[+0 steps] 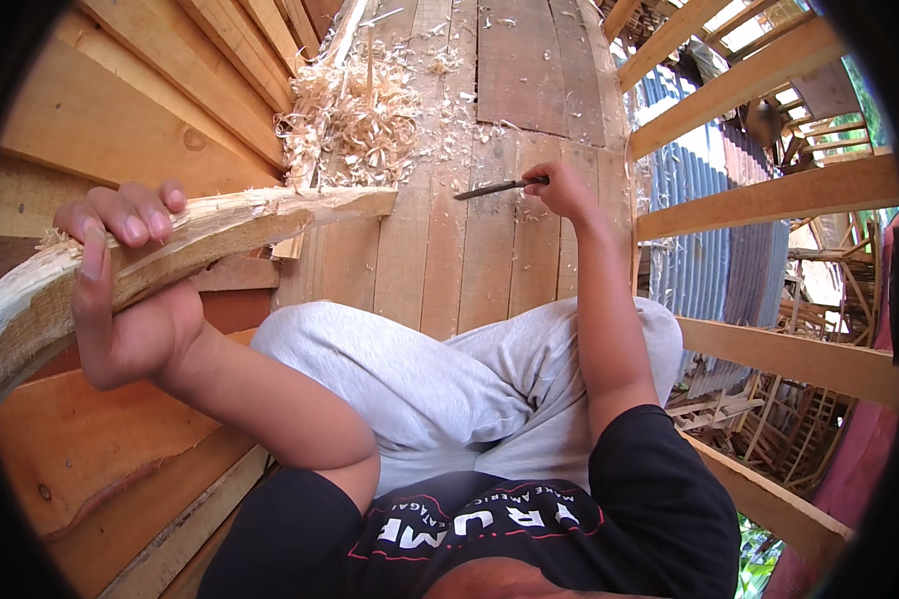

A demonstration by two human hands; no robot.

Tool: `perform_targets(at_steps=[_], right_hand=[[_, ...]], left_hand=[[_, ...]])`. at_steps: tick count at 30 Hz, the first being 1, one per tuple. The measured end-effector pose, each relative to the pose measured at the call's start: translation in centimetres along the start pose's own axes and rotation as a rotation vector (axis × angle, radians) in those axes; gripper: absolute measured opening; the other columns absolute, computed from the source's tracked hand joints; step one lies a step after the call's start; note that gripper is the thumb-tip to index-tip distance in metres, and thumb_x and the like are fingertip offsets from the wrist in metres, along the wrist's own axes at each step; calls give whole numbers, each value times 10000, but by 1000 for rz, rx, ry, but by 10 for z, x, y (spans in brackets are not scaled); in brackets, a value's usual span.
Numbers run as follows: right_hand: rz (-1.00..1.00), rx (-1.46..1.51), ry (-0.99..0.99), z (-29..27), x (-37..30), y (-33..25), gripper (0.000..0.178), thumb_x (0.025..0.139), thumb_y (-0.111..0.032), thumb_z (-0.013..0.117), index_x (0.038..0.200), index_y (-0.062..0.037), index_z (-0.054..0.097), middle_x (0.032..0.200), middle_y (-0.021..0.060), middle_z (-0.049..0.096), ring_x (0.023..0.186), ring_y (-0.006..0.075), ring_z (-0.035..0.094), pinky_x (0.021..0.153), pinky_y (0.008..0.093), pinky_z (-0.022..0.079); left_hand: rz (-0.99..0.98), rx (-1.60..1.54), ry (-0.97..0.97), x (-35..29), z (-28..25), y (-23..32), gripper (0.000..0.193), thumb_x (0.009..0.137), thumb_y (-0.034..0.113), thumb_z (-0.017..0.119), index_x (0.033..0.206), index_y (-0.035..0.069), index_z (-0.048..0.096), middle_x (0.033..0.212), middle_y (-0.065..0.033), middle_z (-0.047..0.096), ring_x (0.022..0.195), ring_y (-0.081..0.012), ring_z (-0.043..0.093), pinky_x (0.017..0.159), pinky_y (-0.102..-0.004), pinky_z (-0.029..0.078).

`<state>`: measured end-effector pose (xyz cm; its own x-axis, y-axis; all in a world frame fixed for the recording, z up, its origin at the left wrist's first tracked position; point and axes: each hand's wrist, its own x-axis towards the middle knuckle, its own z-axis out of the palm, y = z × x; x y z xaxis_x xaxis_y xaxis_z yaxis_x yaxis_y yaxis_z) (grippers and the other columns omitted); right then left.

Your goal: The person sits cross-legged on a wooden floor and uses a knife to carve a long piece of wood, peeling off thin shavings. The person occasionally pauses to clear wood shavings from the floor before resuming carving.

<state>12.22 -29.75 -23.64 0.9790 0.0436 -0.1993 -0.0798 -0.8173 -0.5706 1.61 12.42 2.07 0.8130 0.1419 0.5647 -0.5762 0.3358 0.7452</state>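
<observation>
A long, curved piece of pale wood (232, 228) with rough, hewn faces rises at the left. Its squared end reaches toward the middle of the floor. My left hand (120, 344) is wrapped round it, fingertips over the top face and palm against its lower side. Out ahead on the right, my right hand (561, 190) is closed on the handle end of a knife (489, 189), a slim dark blade pointing left. The blade is held apart from the curved wood, above the floorboards. My fist hides most of the handle.
A heap of curled wood shavings (355, 130) lies on the plank floor (445, 250) beyond the curved wood. Stacked boards (160, 120) line the left side. On the right runs an open wooden railing (759, 200), with corrugated metal sheets (714, 250) beyond. My crossed legs (400, 369) are close in front.
</observation>
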Motion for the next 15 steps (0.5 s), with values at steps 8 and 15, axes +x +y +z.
perform_targets(at_steps=[8, 15], right_hand=[[58, 46, -283, -28, -2, 22, 244, 767, -109, 771, 1005, -65, 741, 947, 148, 725, 873, 234, 682, 775, 355, 514], [88, 127, -50, -20, 4, 16, 280, 744, -91, 787, 1020, -73, 742, 940, 136, 728, 877, 202, 681, 773, 346, 517]], left_hand=[[19, -19, -6, -3, -8, 4, 158, 836, 184, 531, 955, 81, 511, 807, -55, 497, 784, -184, 474, 832, -433, 367], [12, -53, -26, -2, -10, 5, 157, 845, 188, 523, 962, 84, 508, 816, -54, 495, 782, -181, 471, 834, -435, 361]])
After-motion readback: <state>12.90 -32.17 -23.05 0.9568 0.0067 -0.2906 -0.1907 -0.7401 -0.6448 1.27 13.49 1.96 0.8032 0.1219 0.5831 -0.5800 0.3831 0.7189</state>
